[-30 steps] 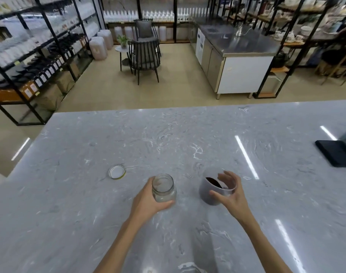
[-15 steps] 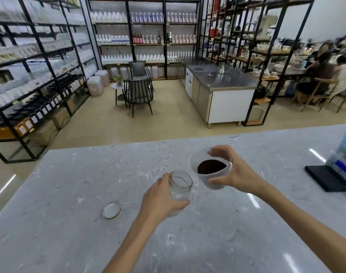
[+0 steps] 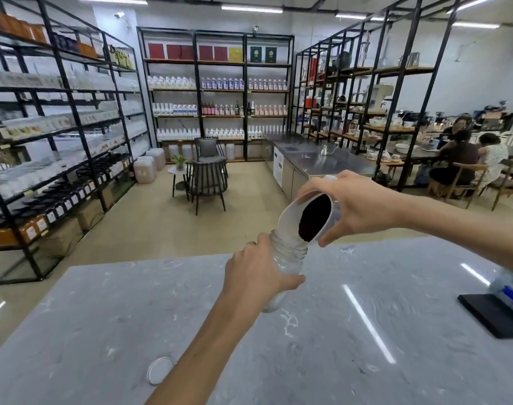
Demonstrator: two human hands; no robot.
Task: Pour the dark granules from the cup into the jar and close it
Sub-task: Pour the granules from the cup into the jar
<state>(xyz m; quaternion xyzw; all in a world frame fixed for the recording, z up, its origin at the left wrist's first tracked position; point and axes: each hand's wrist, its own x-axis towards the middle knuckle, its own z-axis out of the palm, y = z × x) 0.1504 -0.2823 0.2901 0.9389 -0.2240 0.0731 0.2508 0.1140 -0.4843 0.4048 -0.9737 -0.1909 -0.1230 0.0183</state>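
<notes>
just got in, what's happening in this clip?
A person is pouring dark granules from a white cup into a clear glass jar. The right hand tips the cup, its lip at the jar's mouth. The left hand holds the jar up above the marble counter, tilted toward the cup. Most of the granules look to be in the cup; the jar looks nearly empty. The jar's lid lies on the counter near the left forearm, so closing is yet to come.

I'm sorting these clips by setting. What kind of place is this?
Probably a beverage-supply shop or showroom: black metal shelving lined with bottles, a stainless counter with a kettle, and people seated at a table set with cups.
</notes>
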